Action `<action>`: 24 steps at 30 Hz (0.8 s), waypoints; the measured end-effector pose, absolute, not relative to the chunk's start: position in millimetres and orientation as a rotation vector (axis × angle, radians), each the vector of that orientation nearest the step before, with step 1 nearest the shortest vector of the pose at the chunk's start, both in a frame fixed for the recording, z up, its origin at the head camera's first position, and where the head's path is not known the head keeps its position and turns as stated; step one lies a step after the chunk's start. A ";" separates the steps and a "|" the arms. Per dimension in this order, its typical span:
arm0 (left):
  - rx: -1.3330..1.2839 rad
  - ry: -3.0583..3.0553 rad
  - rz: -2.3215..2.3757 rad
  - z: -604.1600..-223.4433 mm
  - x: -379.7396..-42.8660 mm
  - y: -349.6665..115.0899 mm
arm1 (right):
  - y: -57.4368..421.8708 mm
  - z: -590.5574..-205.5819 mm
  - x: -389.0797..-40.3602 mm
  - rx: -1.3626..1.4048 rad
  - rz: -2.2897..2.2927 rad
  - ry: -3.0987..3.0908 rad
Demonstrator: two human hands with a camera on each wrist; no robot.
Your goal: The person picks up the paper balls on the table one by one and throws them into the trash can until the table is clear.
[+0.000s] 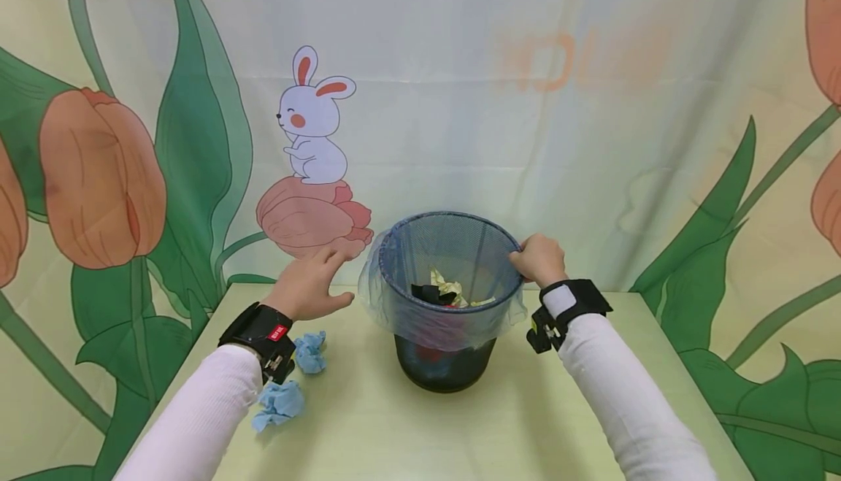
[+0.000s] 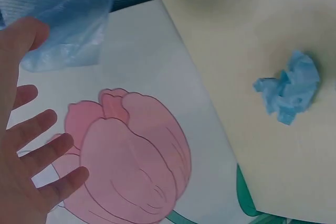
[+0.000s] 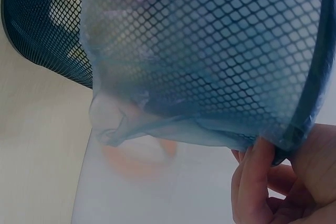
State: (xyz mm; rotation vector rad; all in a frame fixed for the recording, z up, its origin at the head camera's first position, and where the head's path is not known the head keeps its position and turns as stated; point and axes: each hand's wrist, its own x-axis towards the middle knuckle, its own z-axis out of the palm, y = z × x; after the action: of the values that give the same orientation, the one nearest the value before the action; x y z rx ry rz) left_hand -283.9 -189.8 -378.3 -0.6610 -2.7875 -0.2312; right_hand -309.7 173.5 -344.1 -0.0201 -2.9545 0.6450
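Observation:
A black mesh wastebasket (image 1: 447,368) stands on the table, lined with a translucent blue bag (image 3: 173,72) folded over its rim. Inside lie crumpled pale yellow paper (image 1: 452,289) and something black (image 1: 430,294). My right hand (image 1: 542,260) pinches the rim and bag edge at the right side; in the right wrist view its fingers (image 3: 257,171) curl round the rim. My left hand (image 1: 309,287) hovers left of the wastebasket, fingers spread, holding nothing. Below that hand lies a crumpled light blue paper (image 2: 294,87), and a second crumpled blue paper (image 1: 279,404) sits nearer the front.
The pale table (image 1: 368,437) ends at a back edge against a hanging cloth (image 1: 447,101) printed with tulips and a rabbit. Both wrists wear black straps with small cameras; the left strap (image 1: 259,335) overlaps the space above the blue papers.

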 end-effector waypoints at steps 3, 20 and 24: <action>-0.623 -2.847 -0.203 -387.4 -281.2 -197.4 | 173.9 -344.5 -310.1 -0.021 0.643 -2.953; -0.493 -2.954 -0.179 -472.8 -255.1 -228.8 | 174.4 -345.4 -313.2 -0.019 0.635 -2.957; -0.447 -2.989 -0.215 -492.2 -250.2 -232.6 | 175.5 -346.8 -314.1 -0.018 0.632 -2.953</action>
State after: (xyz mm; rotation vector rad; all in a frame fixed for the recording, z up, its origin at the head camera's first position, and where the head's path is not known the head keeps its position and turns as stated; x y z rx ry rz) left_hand -250.2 -232.6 -492.2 -0.4470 -2.9887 -0.2149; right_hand -314.1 175.5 -346.8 -0.0184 -2.9525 0.6316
